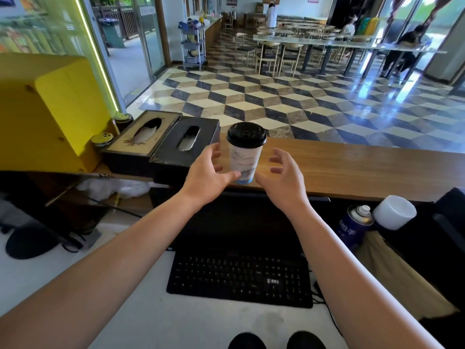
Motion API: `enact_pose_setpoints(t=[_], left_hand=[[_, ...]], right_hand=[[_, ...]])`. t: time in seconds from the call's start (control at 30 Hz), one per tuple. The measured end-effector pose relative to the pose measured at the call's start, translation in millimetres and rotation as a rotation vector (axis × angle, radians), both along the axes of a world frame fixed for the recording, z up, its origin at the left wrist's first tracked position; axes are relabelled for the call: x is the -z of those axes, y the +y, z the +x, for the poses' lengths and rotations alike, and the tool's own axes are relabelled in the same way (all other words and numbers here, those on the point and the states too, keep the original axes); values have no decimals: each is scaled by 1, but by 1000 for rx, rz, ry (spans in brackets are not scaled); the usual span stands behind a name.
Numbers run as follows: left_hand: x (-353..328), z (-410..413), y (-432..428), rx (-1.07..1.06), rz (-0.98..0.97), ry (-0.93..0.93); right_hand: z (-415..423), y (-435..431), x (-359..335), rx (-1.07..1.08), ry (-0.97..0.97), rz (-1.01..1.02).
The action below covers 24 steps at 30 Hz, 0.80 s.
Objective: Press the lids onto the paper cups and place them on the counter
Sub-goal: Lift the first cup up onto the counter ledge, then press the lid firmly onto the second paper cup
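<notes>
Paper cup (245, 159), lid (246, 134) on, upright on the counter (352, 167) between my hands.
Left hand (208, 172) and right hand (281, 177) flank it wide, holding nothing (left thumb perhaps brushing its base), so it stands alone.

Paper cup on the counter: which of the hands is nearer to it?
Left. The left hand is at the left of the paper cup, thumb overlapping its base; the right hand is open off its right side, a gap showing.
</notes>
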<state>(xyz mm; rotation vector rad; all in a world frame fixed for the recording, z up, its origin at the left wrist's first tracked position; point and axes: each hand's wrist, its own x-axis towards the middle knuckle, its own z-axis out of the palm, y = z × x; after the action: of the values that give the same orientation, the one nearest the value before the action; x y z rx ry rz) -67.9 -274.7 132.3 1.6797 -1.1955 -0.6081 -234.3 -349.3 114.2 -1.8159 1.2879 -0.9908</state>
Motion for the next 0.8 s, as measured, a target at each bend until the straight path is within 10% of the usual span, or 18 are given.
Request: enact_pose_setpoints(t=[0.33, 0.8], left_hand=[[12, -10, 102, 242, 22, -230], [201, -14, 222, 447, 452, -69]], right_hand=[[-28, 127, 6, -167, 258, -161], [-77, 284, 138, 134, 487, 390]])
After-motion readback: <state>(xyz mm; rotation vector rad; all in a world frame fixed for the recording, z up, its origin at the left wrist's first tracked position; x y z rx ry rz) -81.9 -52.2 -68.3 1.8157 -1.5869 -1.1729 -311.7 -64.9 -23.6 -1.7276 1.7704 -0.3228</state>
